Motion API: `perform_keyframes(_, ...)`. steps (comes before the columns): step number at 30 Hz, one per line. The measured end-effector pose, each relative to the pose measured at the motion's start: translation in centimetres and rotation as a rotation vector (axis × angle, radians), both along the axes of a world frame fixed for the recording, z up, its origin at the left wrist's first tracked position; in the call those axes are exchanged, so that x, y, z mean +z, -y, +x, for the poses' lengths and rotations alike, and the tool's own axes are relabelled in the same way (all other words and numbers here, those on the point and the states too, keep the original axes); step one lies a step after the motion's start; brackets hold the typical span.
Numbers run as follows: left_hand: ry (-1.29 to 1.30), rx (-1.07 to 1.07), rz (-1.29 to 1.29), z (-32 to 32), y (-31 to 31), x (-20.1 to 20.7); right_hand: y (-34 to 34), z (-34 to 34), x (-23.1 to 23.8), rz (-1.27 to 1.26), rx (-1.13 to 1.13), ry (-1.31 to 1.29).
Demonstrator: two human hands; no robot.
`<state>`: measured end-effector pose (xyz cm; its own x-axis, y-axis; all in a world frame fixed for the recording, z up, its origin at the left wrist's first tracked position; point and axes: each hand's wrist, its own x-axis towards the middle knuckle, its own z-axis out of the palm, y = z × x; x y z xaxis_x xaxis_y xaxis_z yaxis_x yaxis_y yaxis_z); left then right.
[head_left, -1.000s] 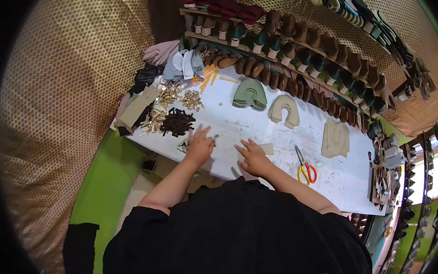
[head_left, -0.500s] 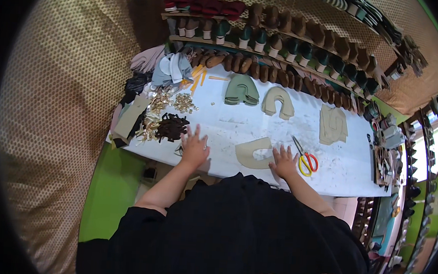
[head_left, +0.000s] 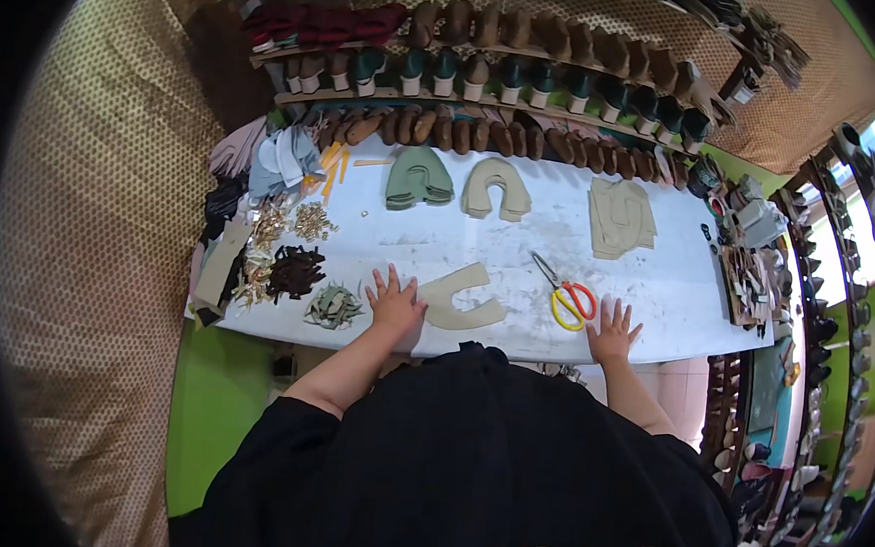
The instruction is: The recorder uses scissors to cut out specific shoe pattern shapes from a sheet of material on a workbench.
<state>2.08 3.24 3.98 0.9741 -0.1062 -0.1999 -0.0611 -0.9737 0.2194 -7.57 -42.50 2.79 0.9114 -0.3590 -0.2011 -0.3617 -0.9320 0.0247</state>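
My left hand [head_left: 394, 305] lies flat with fingers spread at the near side of the white-covered table, its thumb side by the left edge of a beige U-shaped cut piece [head_left: 444, 301]. Whether it touches that piece I cannot tell. To this hand's left is a small heap of greenish strips [head_left: 333, 307]. My right hand [head_left: 612, 334] rests open near the table's front edge, holding nothing. Just left of it lie scissors [head_left: 555, 281] with one yellow and one red handle, blades pointing away to the left.
Farther back sit stacks of green [head_left: 418, 180] and beige U-shaped pieces [head_left: 497, 189], with another beige stack [head_left: 622, 220] at right. Dark brown strips [head_left: 297, 272] and gold-coloured bits [head_left: 314, 222] lie at left. Shelves of shoes and lasts [head_left: 510, 80] line the back.
The view has shifted. Across the table, my left hand has moved right, uncovering the greenish strips, toward the beige piece. My right hand has left that piece and passed to the scissors' right.
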Motion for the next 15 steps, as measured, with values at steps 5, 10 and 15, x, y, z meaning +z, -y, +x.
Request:
perform_keyframes(5, 0.068, 0.114, -0.045, 0.0, 2.0, -0.3, 3.5, -1.9, 0.4, 0.069, 0.013, -0.051)
perform_keyframes(10, 0.090, 0.213, -0.041, 0.7, 3.5, -0.1, 5.5, -1.3, -0.5, 0.093, 0.115, -0.078)
perform_keyframes(15, -0.063, 0.274, 0.049, 1.3, 3.6, -1.6, 6.7, -0.5, -1.2, 0.122, 0.228, -0.055)
